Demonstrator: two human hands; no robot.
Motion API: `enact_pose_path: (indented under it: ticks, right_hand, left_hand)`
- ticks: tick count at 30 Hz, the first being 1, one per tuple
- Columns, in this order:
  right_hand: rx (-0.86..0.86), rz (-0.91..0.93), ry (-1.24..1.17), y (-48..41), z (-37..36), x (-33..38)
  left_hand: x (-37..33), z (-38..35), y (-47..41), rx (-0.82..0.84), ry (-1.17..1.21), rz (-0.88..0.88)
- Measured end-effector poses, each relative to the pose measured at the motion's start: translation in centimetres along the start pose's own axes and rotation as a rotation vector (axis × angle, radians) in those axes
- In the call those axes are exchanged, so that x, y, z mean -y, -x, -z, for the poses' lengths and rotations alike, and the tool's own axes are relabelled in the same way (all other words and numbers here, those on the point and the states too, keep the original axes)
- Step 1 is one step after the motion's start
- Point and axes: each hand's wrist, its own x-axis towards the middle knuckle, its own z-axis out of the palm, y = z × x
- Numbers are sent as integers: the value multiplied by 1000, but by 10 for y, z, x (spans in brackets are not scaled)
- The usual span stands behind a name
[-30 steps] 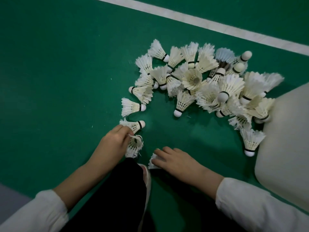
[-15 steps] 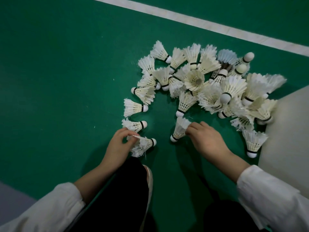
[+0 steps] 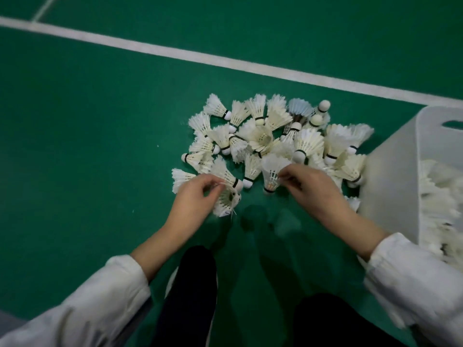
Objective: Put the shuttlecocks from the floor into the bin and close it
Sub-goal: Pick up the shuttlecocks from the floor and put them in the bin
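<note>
Several white feather shuttlecocks lie in a pile [image 3: 278, 136] on the green court floor. My left hand [image 3: 193, 199] pinches the feathers of a worn shuttlecock [image 3: 226, 200] at the pile's near-left edge. My right hand [image 3: 313, 189] pinches the feather skirt of another shuttlecock [image 3: 273, 171], which stands cork down just above the floor. The translucent white bin [image 3: 390, 186] stands open at the right, with several shuttlecocks [image 3: 441, 201] inside. No lid is in view.
A white court line [image 3: 225, 62] crosses the floor behind the pile. My dark trouser legs [image 3: 190, 296] and a shoe are at the bottom centre. Bare green floor spreads to the left.
Both hands have moved up toward the pile with a shuttlecock each. The right-hand shuttlecock now stands upright. The view has tilted, showing the inside of the bin.
</note>
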Motion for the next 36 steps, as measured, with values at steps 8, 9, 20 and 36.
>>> enact_pose_path:
  ticks: [8,9,20,36]
  right_hand:
    - [-371,-198,-39,78,139,-22]
    - [-409,-249,-42,94,151,-31]
    - [-246,-568,-38,191,154,-88]
    - [71,-786,-70,146,69,-160]
  left_hand:
    - [-128,-28,11,34,-121,-387]
    - [-144,-32,15,60,-146,-429]
    - [-227,-47,51,162,-235,-490]
    - [-226,-131,26,323,-44,-469]
